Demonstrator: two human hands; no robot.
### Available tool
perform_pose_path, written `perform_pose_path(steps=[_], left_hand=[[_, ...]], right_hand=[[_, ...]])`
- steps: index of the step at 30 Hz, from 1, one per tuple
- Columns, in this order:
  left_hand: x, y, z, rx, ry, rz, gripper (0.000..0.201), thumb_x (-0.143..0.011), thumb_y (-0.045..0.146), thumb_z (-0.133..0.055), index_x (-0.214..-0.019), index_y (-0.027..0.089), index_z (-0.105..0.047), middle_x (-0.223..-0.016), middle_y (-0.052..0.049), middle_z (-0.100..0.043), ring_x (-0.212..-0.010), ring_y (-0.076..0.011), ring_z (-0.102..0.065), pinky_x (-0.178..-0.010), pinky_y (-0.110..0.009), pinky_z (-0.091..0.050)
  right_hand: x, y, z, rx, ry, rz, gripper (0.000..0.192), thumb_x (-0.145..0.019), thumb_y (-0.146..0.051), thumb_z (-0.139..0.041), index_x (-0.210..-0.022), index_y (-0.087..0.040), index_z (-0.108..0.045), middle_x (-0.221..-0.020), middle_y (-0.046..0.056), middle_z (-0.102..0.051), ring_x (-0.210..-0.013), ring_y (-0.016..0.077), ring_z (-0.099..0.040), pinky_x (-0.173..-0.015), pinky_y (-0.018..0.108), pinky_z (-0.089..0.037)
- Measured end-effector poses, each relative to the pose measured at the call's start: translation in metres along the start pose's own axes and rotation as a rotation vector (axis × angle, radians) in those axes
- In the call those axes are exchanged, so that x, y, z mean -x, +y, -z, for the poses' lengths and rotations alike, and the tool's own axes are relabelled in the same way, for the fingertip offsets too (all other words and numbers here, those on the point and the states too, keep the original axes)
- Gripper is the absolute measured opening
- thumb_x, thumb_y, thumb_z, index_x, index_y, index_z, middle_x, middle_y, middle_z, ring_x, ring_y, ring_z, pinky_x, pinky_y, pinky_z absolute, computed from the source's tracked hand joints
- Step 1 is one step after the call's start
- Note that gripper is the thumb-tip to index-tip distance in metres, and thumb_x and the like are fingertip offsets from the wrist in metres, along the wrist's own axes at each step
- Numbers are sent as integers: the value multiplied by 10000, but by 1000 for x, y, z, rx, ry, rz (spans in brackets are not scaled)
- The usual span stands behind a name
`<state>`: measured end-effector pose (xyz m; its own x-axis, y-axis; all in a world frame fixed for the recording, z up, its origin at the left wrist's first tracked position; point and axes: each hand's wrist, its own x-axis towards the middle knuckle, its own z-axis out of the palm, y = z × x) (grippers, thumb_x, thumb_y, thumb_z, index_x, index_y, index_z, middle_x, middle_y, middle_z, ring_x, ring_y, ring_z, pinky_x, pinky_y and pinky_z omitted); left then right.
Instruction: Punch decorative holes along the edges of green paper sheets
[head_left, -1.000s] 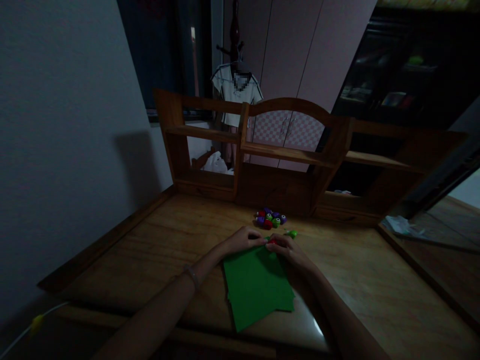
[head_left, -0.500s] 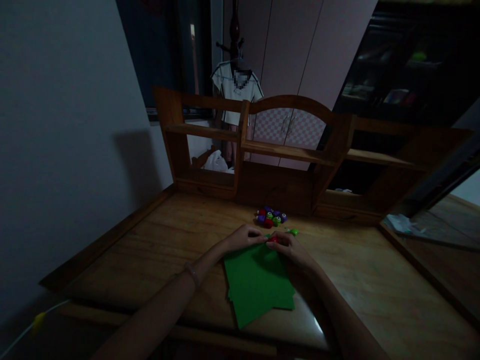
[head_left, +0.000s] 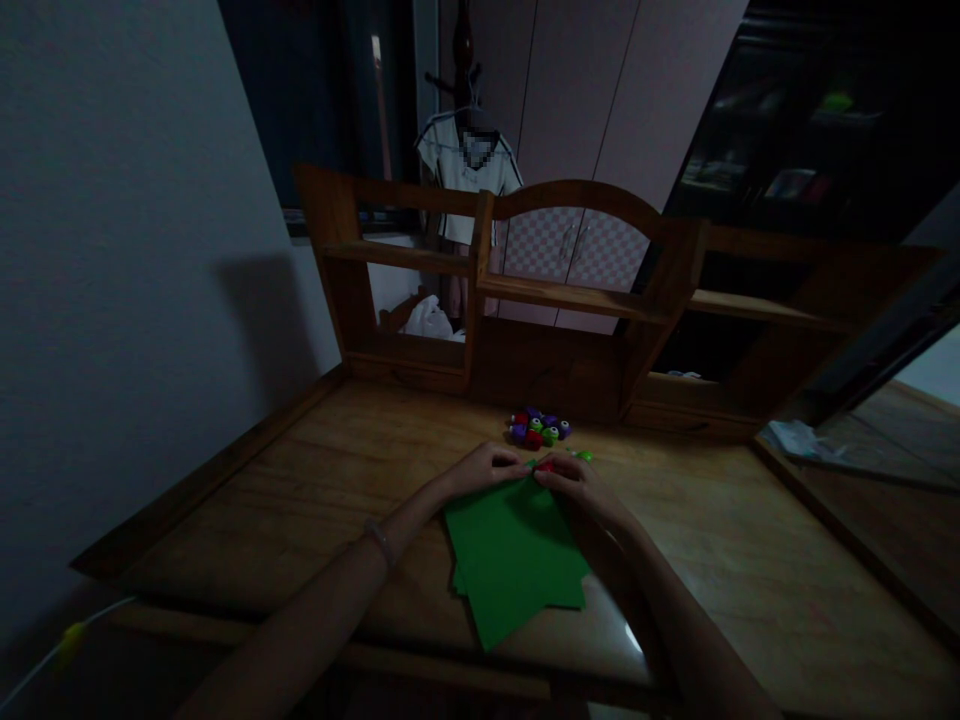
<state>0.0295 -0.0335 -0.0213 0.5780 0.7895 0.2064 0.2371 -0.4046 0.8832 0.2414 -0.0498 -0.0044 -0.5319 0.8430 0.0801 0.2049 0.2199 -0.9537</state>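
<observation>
A small red piece (head_left: 545,465) sits at the far edge of the green paper (head_left: 512,555) on the desk (head_left: 750,560), pinched between the left hand (head_left: 484,468) and right hand (head_left: 577,480). Just beyond lies a cluster of coloured pieces (head_left: 538,429); a white bag (head_left: 427,320) rests in the shelf unit (head_left: 570,300).

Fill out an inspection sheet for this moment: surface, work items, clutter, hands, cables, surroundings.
Surface: wooden desk, dimly lit.
Work items: green paper sheets, stacked askew; small red piece at their far edge, between the fingertips.
Clutter: pile of small coloured pieces behind the hands; one green piece apart.
Hands: left hand and right hand meet at the red piece; exact grip unclear.
Cables: white cable with yellow tag at the desk's near left.
Surroundings: wooden shelf unit, hanging shirt, wardrobe doors.
</observation>
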Motion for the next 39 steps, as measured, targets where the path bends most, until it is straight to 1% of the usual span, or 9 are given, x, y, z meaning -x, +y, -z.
perform_pose_path(steps=[3, 6, 9, 14, 19, 23, 29, 33, 39], left_hand=[[0, 1, 0, 3, 2, 7, 358, -813, 436, -532, -809, 107, -674, -729, -12, -614, -696, -130, -517, -612, -203, -354], [0, 2, 0, 2, 10, -2, 351, -810, 429, -540, -787, 105, -672, -698, -7, -599, -672, -121, -505, -602, -201, -350], [0, 2, 0, 0, 6, -3, 359, -814, 431, -535, -776, 101, -670, -682, -7, -588, -656, -117, -496, -590, -203, -345], [0, -1, -1, -24, 6, 2, 369, -819, 442, -523, -810, 104, -670, -718, -20, -607, -688, -133, -515, -602, -209, -355], [0, -3, -1, -58, 15, -13, 394, -816, 465, -513, -783, 103, -667, -692, -7, -595, -670, -128, -510, -594, -210, -353], [-1, -4, -1, -68, 18, -15, 408, -814, 478, -508, -765, 103, -662, -671, -2, -582, -645, -120, -497, -572, -210, -341], [-1, -3, -1, -87, 4, -10, 408, -821, 476, -499, -779, 105, -665, -681, -8, -584, -659, -124, -500, -579, -210, -343], [-1, -2, -1, -88, 1, -24, 410, -824, 475, -499, -767, 103, -663, -666, -3, -575, -641, -114, -491, -568, -202, -336], [-1, -3, -1, -114, 4, -33, 425, -826, 485, -493, -774, 100, -667, -688, -16, -599, -648, -120, -505, -583, -208, -351]], right_hand=[[1, 0, 0, 22, 11, 32, 220, -783, -398, -631, -874, -199, -634, -867, 15, -598, -831, 191, -552, -707, 276, -397], [1, 1, 1, 25, 18, 23, 223, -774, -399, -641, -895, -211, -631, -895, 13, -601, -861, 199, -556, -728, 282, -403], [0, 4, 1, 12, -8, 6, 233, -761, -396, -655, -899, -210, -630, -885, 13, -608, -849, 200, -562, -723, 285, -409], [0, 5, 3, 21, -32, -21, 237, -760, -401, -656, -878, -197, -629, -854, 15, -613, -822, 197, -566, -705, 285, -413], [2, -2, 4, 30, -29, -42, 254, -737, -393, -684, -885, -199, -614, -840, 6, -607, -799, 183, -566, -683, 268, -413], [3, -6, 4, -15, -50, -44, 277, -726, -397, -692, -886, -191, -599, -850, 10, -611, -807, 181, -574, -706, 274, -421], [3, -2, 7, -32, -35, -81, 346, -699, -417, -713, -906, -183, -565, -872, 31, -628, -825, 194, -590, -703, 287, -435], [3, 2, 8, -39, -13, -106, 379, -685, -430, -721, -911, -183, -545, -855, 36, -634, -805, 198, -598, -690, 297, -442], [3, 1, 5, -86, -18, -83, 363, -681, -401, -731, -906, -189, -541, -861, 21, -619, -820, 189, -586, -708, 295, -432]])
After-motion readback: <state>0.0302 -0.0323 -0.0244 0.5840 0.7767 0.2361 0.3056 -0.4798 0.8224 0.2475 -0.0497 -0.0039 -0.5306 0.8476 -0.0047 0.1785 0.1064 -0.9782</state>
